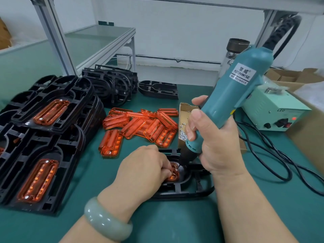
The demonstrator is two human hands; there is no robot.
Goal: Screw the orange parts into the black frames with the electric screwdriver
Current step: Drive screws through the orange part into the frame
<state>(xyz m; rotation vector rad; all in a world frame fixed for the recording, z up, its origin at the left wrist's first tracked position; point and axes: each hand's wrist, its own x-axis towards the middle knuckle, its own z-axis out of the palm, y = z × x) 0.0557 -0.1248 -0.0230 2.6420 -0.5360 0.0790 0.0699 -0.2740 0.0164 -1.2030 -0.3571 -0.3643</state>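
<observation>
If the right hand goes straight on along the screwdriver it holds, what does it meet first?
Most likely the orange part in the black frame: the electric screwdriver in the right hand aims down at it, beside the left hand. Contact is unclear.

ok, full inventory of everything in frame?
electric screwdriver: one, teal, tip at the work frame
work frame: one, black, on the mat at centre
seated orange part: one, orange, in the work frame
loose orange parts: a pile, orange, mid-mat
fitted frames: stacks, black with orange inserts, left
empty frames: a stack plus one apart, black, back
screw box: one, cardboard, screws inside, right of the pile
power supply: one, pale green, right, red light on
cables: black, right
cardboard boxes: brown, far right
mat: green
bangle: one, pale green, left wrist
left hand: fingers curled on the seated orange part
right hand: grips the screwdriver
</observation>
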